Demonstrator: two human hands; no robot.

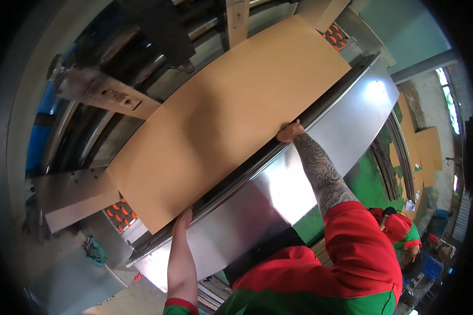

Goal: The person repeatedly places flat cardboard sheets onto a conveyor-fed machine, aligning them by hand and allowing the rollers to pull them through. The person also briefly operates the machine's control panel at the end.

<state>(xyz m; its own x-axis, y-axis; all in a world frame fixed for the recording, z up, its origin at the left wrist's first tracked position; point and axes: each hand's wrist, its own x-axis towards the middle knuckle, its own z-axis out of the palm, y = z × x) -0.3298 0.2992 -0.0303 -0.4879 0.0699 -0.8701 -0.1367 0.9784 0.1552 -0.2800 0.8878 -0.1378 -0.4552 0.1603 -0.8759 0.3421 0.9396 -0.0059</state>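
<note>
A large tan cardboard sheet (236, 100) lies flat across a machine, slanting from lower left to upper right. My left hand (182, 218) is at its near edge towards the left corner, fingers closed at the board and partly hidden. Farther right, my tattooed forearm reaches up to my right hand (290, 131), which is closed on the same near edge with the thumb side up. Between the sheet and my body runs a dark slot with a metal rail (257, 165). A shiny metal panel (236, 210) slopes down from that rail towards me.
Metal rollers (94, 131) and a bracket (108, 94) stand beyond the sheet. Orange roller wheels (122, 215) show at its left end, more orange wheels (335, 37) at its far right. A co-worker (399, 228) in red and green is at lower right, near cardboard pieces (428, 152).
</note>
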